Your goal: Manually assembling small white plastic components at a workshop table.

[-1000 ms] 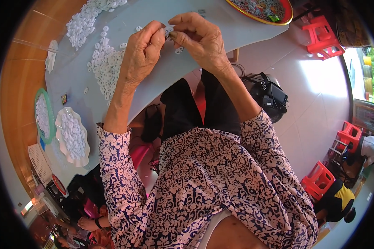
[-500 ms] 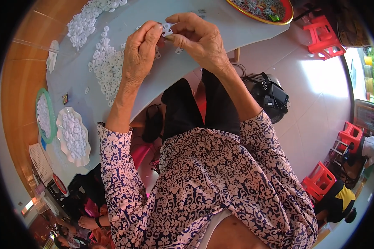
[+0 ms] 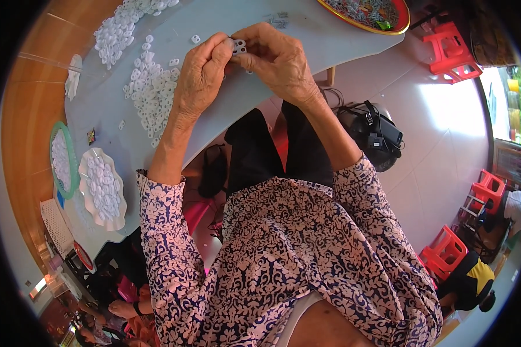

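Both my hands meet over the pale grey table [image 3: 283,43] and pinch one small white plastic piece [image 3: 238,46] between their fingertips. My left hand [image 3: 200,75] grips it from the left, my right hand [image 3: 278,61] from the right. Just left of my left hand lies a loose heap of similar small white pieces [image 3: 150,92], and a second heap [image 3: 118,29] sits farther back. Patterned sleeves cover both forearms.
A white scalloped dish [image 3: 101,188] and a green-rimmed plate [image 3: 61,159], both with white pieces, stand at the table's left. A red-rimmed tray [image 3: 367,11] is at the back right. Red stools [image 3: 448,49] and a black bag [image 3: 373,133] are on the floor. Another person [image 3: 466,280] sits lower right.
My hands have stayed together on the small white piece, with only slight shifts of the fingers. Nothing else moved.
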A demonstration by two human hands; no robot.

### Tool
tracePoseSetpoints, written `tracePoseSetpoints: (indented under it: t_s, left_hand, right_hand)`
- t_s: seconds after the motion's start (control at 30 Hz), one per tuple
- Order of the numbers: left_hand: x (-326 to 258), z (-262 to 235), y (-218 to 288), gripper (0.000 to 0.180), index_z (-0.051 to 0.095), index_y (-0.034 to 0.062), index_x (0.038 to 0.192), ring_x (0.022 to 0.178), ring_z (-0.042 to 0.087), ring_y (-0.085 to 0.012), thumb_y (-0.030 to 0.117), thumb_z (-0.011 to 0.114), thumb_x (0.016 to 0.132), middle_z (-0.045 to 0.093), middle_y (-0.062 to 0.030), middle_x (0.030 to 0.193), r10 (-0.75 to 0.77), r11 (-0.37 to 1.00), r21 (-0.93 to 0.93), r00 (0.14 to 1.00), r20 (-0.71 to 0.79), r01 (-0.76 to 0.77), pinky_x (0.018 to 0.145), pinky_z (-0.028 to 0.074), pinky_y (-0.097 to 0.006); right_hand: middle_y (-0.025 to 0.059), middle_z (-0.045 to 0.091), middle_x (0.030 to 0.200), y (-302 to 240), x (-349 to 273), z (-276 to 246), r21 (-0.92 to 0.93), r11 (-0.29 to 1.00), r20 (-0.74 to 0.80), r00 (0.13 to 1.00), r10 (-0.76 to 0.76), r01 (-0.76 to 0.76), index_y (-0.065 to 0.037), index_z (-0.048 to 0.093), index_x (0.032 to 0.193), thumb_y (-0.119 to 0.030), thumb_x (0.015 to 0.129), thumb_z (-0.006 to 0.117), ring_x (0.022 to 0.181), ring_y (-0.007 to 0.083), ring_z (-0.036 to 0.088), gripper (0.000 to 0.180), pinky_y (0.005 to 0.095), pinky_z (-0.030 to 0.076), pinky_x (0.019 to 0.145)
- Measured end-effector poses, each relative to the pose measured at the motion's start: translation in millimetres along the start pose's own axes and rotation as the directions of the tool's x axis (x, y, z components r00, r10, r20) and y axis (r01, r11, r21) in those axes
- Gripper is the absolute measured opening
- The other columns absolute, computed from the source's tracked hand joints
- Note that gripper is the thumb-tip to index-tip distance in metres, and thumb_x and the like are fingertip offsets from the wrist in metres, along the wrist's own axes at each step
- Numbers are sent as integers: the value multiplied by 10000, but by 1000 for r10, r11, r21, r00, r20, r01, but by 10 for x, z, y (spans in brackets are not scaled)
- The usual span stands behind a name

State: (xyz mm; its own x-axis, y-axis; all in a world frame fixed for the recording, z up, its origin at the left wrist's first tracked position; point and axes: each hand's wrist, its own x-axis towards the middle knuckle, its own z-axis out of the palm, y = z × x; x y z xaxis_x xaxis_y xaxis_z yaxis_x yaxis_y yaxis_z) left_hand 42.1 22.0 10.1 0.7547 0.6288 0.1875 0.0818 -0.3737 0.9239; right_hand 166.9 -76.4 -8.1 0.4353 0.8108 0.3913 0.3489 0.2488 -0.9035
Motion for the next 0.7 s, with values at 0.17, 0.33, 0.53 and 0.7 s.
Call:
tracePoseSetpoints:
  t_s: [0.17,0.33,0.53,0.7]
  left_hand:
    - [1,-15,-24,299,511,-21,880,580,354,-106,262,455,959,402,-47,610,-22,1000,2,999,30,22,526,351,-279]
    - [-4,22,-27,261,475,-19,867,615,328,-116,228,451,948,375,-52,642,58,998,30,998,1,-58,539,347,-278]
    - [-41,12,-9,244,466,-18,857,634,328,-118,210,450,943,381,-53,661,-9,1000,19,999,33,8,552,348,-277]
    - [-71,71,19,284,460,-9,823,617,337,-120,250,442,938,383,-62,646,3,1000,-17,1000,13,-3,565,355,-286]
  right_hand:
    - [41,625,747,39,-5,-17,-2,1000,45,999,-8,9,-9,600,980,-81,784,729,668,94,588,245,241,496,626]
    - [70,620,698,-27,2,-37,-34,999,62,998,5,-3,1,580,915,-66,771,730,612,131,579,218,270,486,593]
    - [73,611,682,-56,-18,-41,-17,1000,62,998,-24,25,3,565,898,-60,780,720,593,128,556,205,271,470,575]
    - [84,602,653,-41,-47,-52,13,1000,64,998,-25,24,7,552,859,-52,784,714,585,125,573,188,261,469,564]
